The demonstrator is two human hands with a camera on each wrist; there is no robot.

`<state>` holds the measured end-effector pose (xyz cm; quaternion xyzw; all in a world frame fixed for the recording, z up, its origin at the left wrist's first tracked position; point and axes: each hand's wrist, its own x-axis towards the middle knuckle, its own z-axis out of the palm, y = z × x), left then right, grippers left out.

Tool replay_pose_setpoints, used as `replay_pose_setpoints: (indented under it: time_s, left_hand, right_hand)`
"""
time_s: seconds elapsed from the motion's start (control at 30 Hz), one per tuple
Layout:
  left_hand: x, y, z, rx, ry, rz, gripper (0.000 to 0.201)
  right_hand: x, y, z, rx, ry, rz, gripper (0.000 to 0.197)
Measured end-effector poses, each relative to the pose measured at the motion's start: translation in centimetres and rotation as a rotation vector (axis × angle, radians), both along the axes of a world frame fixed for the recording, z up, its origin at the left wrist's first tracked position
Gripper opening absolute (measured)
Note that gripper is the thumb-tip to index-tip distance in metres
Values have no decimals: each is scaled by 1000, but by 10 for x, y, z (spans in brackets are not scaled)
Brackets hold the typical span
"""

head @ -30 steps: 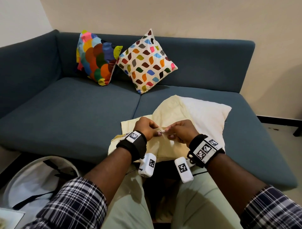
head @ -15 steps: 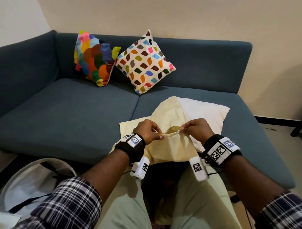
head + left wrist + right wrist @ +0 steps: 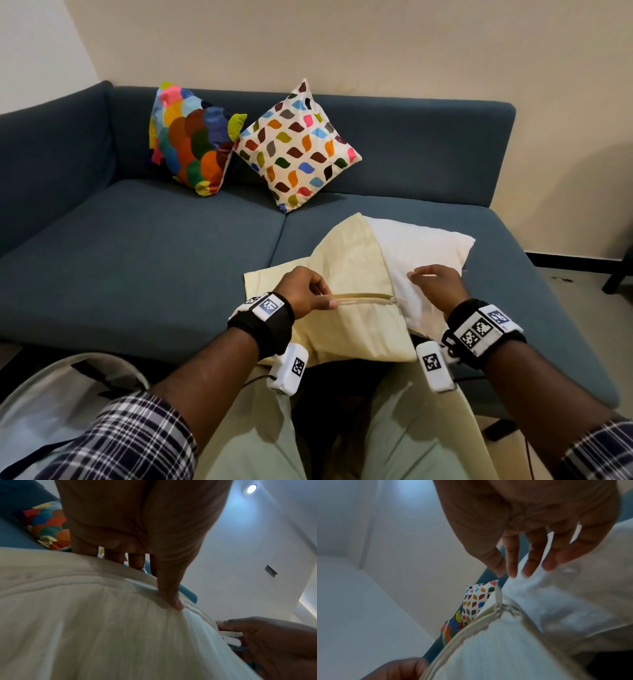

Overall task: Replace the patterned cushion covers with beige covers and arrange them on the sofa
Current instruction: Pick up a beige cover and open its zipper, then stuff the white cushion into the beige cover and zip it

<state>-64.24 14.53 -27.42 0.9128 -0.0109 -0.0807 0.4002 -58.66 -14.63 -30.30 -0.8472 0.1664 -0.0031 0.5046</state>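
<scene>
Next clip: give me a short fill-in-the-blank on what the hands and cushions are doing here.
1. The left hand pinches the zipper edge of the ____ cover.
2. The right hand reaches over the bare ____ cushion insert.
3. ____ patterned cushions lean against the sofa backrest.

Missing words: beige; white; Two

Open seat left, cushions at the back

The sofa seat's left half lies bare; two patterned cushions block the backrest.

I see the beige cover draped over the white insert on the sofa; two patterned cushions lean against its backrest.
</scene>
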Motion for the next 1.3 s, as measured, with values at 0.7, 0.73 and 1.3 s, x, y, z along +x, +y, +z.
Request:
replay_pose_setpoints:
  time_s: [0.7, 0.73, 1.3]
  left_hand:
    - [26, -1, 4, 486, -492, -260, 40]
    - [29, 0, 5, 523, -492, -270, 39]
    - [25, -2, 2, 776, -14, -74, 10]
  right_hand:
    - [8, -13, 78, 83, -740, -104, 31]
    - [3, -11, 88, 53, -784, -99, 34]
    - [-108, -15, 192, 505, -901, -54, 61]
